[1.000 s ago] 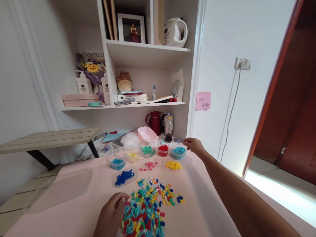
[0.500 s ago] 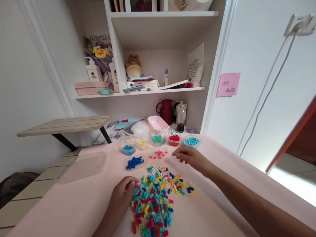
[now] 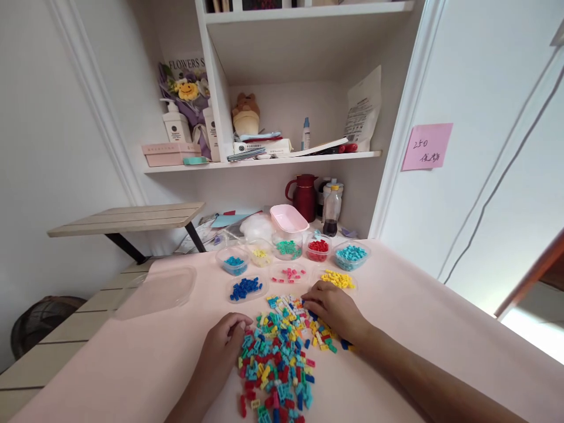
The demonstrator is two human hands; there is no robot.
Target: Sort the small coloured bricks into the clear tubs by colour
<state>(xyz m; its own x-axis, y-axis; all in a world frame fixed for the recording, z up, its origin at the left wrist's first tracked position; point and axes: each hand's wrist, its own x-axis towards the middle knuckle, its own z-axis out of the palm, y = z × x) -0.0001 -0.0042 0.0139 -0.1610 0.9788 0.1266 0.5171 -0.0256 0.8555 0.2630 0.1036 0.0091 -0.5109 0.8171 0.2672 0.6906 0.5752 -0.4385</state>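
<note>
Small multicoloured plastic bricks look light, stiff; I'd pinch sides. Left hand, right hand: can't tell if grasping.

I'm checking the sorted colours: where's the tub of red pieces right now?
In the head view, right of centre, the tub of red pieces stands between the tub of green pieces, left, and the tub of light-blue pieces, right.

Small multicoloured bricks in a loose, jumbled pile on the pink table, some perhaps overturned.
</note>
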